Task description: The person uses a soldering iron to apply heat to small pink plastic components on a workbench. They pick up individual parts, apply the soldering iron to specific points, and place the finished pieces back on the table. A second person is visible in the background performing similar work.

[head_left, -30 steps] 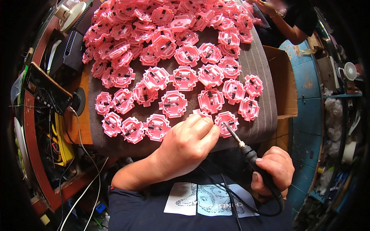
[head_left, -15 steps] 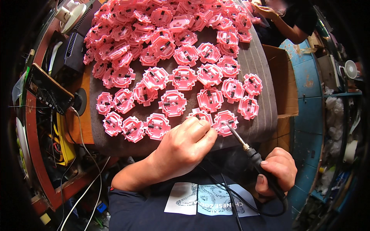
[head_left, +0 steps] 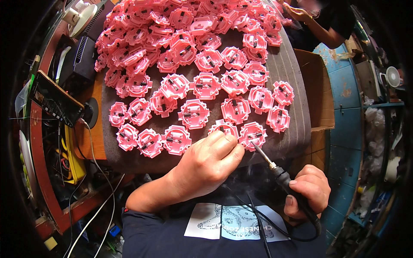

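Note:
In my right hand (head_left: pixel 312 189) is a soldering iron (head_left: pixel 280 174), gripped by its black handle. Its metal tip reaches the near part of a pink plastic housing (head_left: pixel 246 132) at the front of the cloth-covered table. My left hand (head_left: pixel 211 159) is closed in a pinch just left of that housing; whatever is between the fingers is hidden. Behind its knuckles another pink housing (head_left: pixel 225 127) is partly covered. Several more housings with small black and white parts inside, such as this pink housing (head_left: pixel 193 114), lie spread over the dark cloth (head_left: pixel 288 142).
A heap of pink housings (head_left: pixel 142 34) fills the far side. At left are a phone (head_left: pixel 56 101) on a stand and a black box (head_left: pixel 79 64). A cardboard box (head_left: pixel 316 86) stands at right. Another person's arm (head_left: pixel 320 32) shows at far right. The iron's black cord (head_left: pixel 307 238) crosses my lap.
The iron's tip has shifted slightly toward the near edge of the housing. Faint smoke now shows below it. My left hand keeps its pinch, and the whole view has moved slightly.

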Available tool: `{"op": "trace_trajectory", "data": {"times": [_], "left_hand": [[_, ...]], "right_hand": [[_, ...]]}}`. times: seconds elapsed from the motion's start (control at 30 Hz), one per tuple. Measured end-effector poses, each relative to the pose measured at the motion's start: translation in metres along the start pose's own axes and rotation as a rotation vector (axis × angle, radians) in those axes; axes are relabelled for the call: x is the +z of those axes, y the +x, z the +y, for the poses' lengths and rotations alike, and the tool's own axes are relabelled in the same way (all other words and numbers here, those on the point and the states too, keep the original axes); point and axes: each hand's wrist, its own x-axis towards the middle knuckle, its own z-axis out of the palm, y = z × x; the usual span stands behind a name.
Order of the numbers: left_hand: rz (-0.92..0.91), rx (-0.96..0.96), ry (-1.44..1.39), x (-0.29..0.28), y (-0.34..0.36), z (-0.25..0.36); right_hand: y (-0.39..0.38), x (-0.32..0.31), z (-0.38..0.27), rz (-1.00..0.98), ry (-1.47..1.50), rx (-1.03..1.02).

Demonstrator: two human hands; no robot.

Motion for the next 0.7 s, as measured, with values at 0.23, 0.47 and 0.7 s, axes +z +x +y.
{"op": "trace_trajectory", "data": {"times": [0.23, 0.47, 0.7], "left_hand": [[-0.012, -0.007, 0.003, -0.0005, 0.0004, 0.0014], [-0.012, 0.008, 0.032, 0.0008, 0.0008, 0.0021], [-0.014, 0.021, 0.061, 0.0025, 0.0013, 0.0028]], "right_hand": [[-0.0015, 0.0001, 0.0001, -0.005, -0.002, 0.0], [-0.0016, 0.0007, 0.0002, -0.009, -0.002, -0.008], [-0.0018, 0.0016, -0.0004, -0.005, -0.007, -0.02]]}}
